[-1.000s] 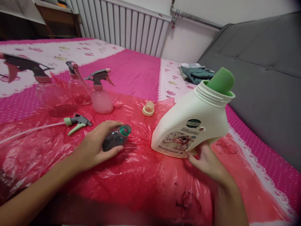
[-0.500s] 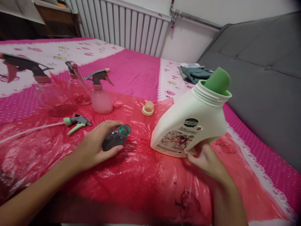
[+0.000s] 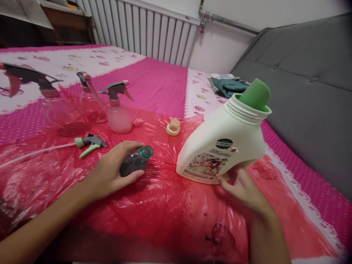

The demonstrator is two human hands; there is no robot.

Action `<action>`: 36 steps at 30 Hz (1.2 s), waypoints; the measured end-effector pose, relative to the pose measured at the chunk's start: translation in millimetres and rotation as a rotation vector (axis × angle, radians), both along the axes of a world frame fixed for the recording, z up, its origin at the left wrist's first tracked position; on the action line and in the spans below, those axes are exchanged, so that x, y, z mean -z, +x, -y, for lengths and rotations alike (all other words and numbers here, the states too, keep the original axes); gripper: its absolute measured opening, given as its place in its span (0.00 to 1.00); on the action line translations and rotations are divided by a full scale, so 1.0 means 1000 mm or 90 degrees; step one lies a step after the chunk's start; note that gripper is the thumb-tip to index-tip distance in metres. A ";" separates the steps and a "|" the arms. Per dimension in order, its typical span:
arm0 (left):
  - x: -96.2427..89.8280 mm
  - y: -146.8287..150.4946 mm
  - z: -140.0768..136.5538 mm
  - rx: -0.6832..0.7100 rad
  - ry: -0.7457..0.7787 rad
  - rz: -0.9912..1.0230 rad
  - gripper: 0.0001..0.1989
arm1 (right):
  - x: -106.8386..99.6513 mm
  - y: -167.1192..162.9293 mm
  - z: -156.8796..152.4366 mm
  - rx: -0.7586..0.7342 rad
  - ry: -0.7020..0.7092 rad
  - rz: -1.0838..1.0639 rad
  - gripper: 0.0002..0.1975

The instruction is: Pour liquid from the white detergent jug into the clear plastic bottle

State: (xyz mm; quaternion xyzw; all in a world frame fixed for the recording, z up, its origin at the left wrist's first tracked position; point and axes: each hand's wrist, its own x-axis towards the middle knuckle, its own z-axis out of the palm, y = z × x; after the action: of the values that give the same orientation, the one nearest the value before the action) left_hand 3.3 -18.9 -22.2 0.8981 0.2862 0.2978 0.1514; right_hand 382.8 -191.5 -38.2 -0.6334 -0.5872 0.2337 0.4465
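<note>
My left hand (image 3: 118,167) is wrapped round a small clear bottle (image 3: 134,161) with a green, uncapped neck tilted a little to the right. My right hand (image 3: 239,185) grips the handle of a large white detergent bottle (image 3: 214,143). That bottle's threaded mouth is uncapped, with a green spout (image 3: 255,94) rising from it, and its label faces me. Between the two bottles, farther back, lies a cream-coloured cap (image 3: 173,127). Left of my left hand a grey and green spray trigger head (image 3: 92,143) with a long white tube rests on the red plastic sheet (image 3: 165,216).
Spray bottles stand at the back left: one with cloudy liquid (image 3: 119,117), two clear ones (image 3: 59,110) behind red plastic. Folded clothes (image 3: 229,86) lie on the pink bedspread (image 3: 162,82). A grey padded headboard (image 3: 305,73) rises at right, a radiator (image 3: 143,29) behind.
Almost nothing differs. The white detergent bottle and my right hand have shifted very slightly to the right; my left hand stays on the small bottle.
</note>
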 end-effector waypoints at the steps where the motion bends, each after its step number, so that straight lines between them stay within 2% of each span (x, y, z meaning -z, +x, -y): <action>1: 0.000 0.000 0.000 0.000 -0.002 0.001 0.27 | 0.000 0.000 0.000 0.000 -0.003 -0.002 0.19; 11: 0.000 0.000 0.001 0.006 -0.007 -0.010 0.27 | -0.002 -0.003 0.001 0.008 0.006 -0.030 0.19; 18: 0.001 0.000 -0.001 0.004 -0.002 -0.011 0.26 | 0.003 -0.008 -0.001 0.028 0.052 0.010 0.20; 22: 0.001 0.000 0.000 0.006 -0.002 -0.008 0.27 | 0.004 -0.008 -0.001 0.020 0.028 0.021 0.16; 30: 0.000 0.000 0.000 0.005 -0.009 -0.013 0.27 | -0.003 -0.006 0.000 0.021 -0.012 0.048 0.19; 36: -0.001 0.001 0.000 0.003 -0.006 -0.001 0.27 | -0.006 -0.008 0.000 0.022 0.023 0.029 0.22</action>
State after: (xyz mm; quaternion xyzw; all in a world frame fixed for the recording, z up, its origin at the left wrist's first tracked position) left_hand 4.2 -18.8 -21.3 0.8982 0.2857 0.2952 0.1563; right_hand 374.7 -192.0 -32.6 -0.6406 -0.5902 0.2011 0.4482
